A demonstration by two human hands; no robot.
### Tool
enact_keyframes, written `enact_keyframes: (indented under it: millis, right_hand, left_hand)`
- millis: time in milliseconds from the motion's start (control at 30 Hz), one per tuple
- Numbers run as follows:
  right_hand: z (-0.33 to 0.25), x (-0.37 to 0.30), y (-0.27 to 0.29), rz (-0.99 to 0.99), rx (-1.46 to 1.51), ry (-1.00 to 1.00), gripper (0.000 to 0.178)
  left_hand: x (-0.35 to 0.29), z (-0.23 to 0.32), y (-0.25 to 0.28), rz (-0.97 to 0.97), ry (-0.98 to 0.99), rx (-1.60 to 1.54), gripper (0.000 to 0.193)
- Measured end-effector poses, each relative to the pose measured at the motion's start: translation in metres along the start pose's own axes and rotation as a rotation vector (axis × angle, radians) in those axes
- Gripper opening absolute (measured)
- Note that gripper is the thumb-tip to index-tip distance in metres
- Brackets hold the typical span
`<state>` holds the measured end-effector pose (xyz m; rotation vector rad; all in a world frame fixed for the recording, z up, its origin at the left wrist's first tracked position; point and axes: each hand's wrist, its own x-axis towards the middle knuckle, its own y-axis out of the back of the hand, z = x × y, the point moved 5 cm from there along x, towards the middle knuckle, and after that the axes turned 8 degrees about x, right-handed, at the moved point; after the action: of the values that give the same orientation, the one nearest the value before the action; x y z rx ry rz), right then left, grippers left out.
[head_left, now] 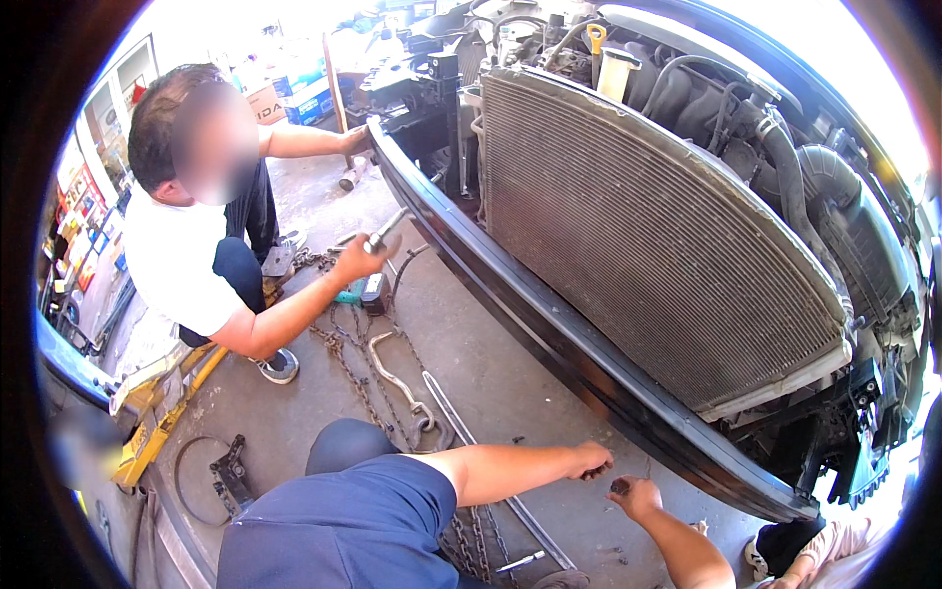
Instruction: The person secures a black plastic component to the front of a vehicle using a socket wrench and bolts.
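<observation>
Left hand (592, 459) fisted, right hand (635, 495) pinching a small dark part (619, 485) — axis unclear; beneath black bumper beam (549, 324)

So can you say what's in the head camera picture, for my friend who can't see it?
The person's left hand and right hand reach under a long black bar at the front of a car with its radiator bare. A co-worker in a white shirt crouches nearby holding a tool, with chains on the concrete floor.
</observation>
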<state>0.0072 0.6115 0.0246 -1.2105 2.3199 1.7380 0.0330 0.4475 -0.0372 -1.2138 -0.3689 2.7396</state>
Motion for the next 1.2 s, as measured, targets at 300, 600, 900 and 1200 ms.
enact_keyframes:
  millis: [300,600,900,1200]
  right_hand:
    - [-0.005,0.001,0.003,0.014,0.004,0.023,0.041]
    - [-0.007,-0.001,0.003,-0.002,0.023,0.027,0.041]
    - [-0.009,-0.003,0.003,0.017,0.004,0.053,0.038]
    - [-0.007,-0.001,-0.001,0.001,0.026,0.044,0.035]
  left_hand:
    - [-0.002,0.001,0.001,0.003,-0.004,-0.008,0.017]
    - [0.002,-0.001,0.001,0.01,0.017,-0.015,0.016]
    - [0.0,0.0,0.002,0.021,0.015,-0.007,0.014]
    - [-0.003,0.003,0.005,0.029,0.0,-0.01,0.013]
